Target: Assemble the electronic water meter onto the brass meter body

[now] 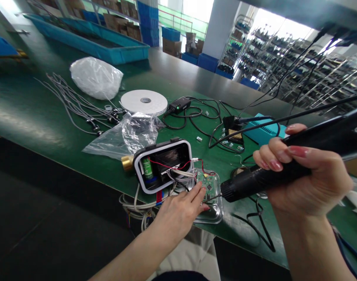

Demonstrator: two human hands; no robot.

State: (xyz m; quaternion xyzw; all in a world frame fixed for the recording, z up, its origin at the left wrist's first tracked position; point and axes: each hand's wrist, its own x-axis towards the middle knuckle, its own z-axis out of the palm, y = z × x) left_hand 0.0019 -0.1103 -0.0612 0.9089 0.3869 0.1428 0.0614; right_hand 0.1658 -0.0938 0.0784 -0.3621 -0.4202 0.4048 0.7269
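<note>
My right hand (304,175) is wrapped round the black handle of a soldering iron (254,180), whose tip points left at a small green circuit board (206,182). The board lies in a clear plastic cover (215,212) near the table's front edge. My left hand (178,212) rests on that cover, fingers pressed down beside the board. Red, black and white wires run from the board into an open black-and-white housing (162,164) with a green battery and a brass fitting (127,162) on its left.
On the green table (34,117) lie a clear plastic bag (128,134), a white tape reel (144,102), a white bag (95,77), loose grey cables (70,103), a black adapter with a green light (178,105) and a teal soldering station (261,130). Blue trays and shelving stand behind.
</note>
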